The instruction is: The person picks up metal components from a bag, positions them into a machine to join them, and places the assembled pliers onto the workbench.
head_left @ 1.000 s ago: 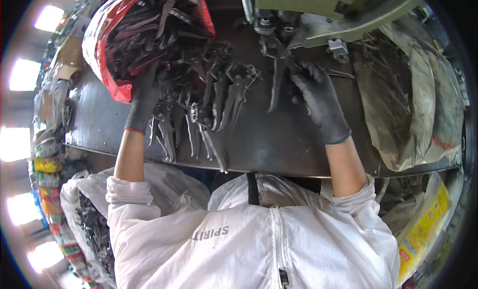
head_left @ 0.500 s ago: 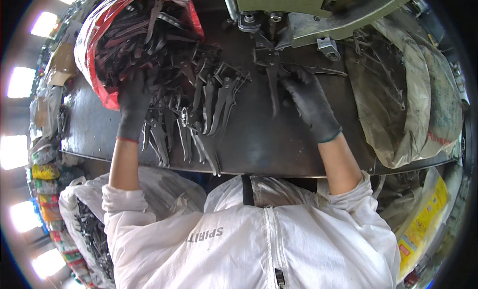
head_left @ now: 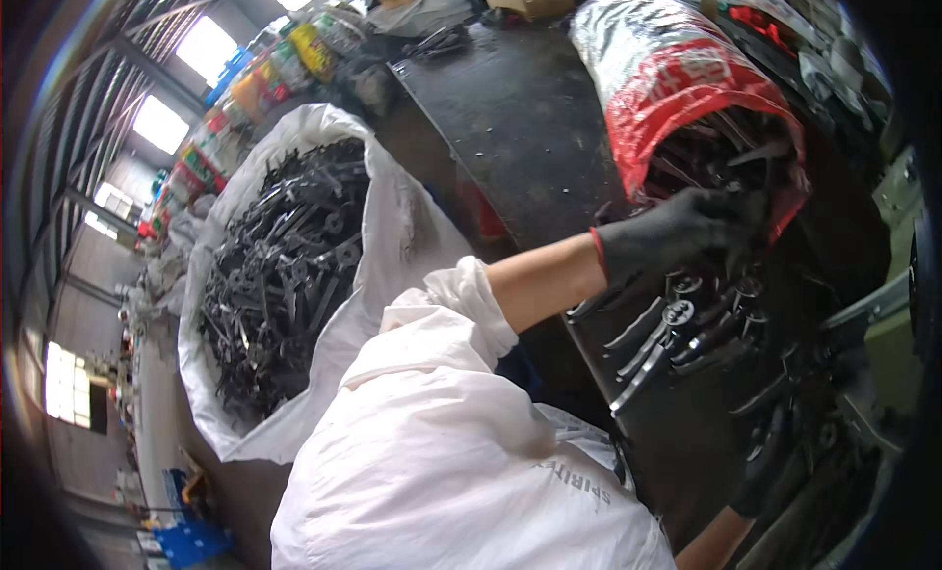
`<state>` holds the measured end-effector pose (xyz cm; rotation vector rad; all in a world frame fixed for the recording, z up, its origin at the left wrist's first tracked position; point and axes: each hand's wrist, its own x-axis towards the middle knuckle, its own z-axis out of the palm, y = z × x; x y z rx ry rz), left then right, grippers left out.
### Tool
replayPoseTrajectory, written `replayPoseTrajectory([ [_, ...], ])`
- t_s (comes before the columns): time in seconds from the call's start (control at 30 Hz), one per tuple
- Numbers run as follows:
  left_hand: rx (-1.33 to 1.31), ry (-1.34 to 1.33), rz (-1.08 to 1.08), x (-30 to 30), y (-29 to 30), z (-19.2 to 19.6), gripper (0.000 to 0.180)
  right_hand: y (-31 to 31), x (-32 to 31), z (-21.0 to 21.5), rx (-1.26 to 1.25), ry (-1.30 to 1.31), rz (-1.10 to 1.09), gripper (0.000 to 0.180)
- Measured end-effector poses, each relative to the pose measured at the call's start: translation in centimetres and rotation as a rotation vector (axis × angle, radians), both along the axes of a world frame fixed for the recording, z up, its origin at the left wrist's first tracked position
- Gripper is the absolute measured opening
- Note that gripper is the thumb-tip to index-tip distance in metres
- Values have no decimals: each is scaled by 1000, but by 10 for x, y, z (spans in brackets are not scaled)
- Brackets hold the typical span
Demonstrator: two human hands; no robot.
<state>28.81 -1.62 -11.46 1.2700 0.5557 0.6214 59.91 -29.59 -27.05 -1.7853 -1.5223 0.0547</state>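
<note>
Reaching at two o'clock, left hand [head_left: 677, 238] is closing on metal parts [head_left: 726, 178] at red sack [head_left: 687, 89] mouth; tangled pieces risk snagging, spilling. Right hand [head_left: 770, 462] grip unclear.

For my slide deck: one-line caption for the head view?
Gloved left hand reaches into a red sack of dark metal parts beside a white sack of more.

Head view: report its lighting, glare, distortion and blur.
Head view: daylight from the blown-out windows at upper left; fisheye bends the roof beams and darkens the rim; the left hand at the red sack is fairly sharp; the right hand sits in dim shadow, its grip unreadable; the white sack is bright.
</note>
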Motion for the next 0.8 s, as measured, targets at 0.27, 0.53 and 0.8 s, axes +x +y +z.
replayPoseTrajectory([
  [0.27, 39, -298, -505, 50, -82, 3, 78, 28, -39, 50, 220, -746, 47, 43],
  [0.53, 333, -15, -515, 146, -126, -101, 41, -94, 249, -146, 271, -835, 108, 42],
  [0.8, 167, -310, -162, 162, -113, -150, 30, -100, 204, -174, 316, -879, 202, 42],
])
